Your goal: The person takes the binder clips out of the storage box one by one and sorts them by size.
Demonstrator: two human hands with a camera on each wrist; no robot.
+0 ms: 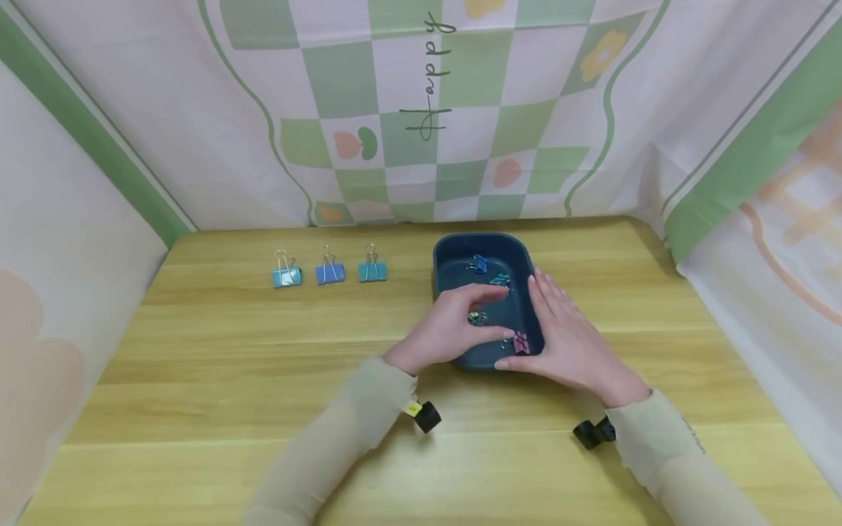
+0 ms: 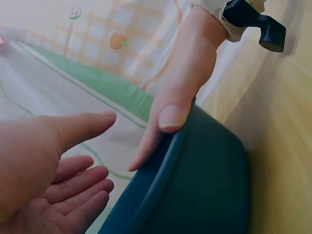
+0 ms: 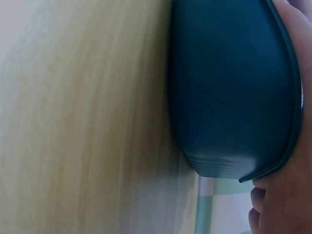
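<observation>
Over the dark blue-green tray (image 1: 483, 359), my left hand (image 1: 454, 321) has its thumb and fingers spread apart, with nothing between them. In the left wrist view the same hand (image 2: 58, 165) shows beside the tray wall (image 2: 209, 165). My right hand (image 1: 569, 336) rests on the tray's near right corner, fingers straight along the right rim and thumb over the near rim. Inside the tray lie a blue binder clip (image 1: 481, 264), a teal binder clip (image 1: 500, 280), a pink binder clip (image 1: 521, 342) and a yellowish binder clip (image 1: 475, 318), partly hidden by my left hand.
Left of the tray, a light blue binder clip (image 1: 286, 277), a blue-violet binder clip (image 1: 330, 274) and a teal binder clip (image 1: 372, 271) stand in a row on the wooden table (image 1: 263, 409). A patterned curtain (image 1: 408, 88) hangs behind the table's far edge.
</observation>
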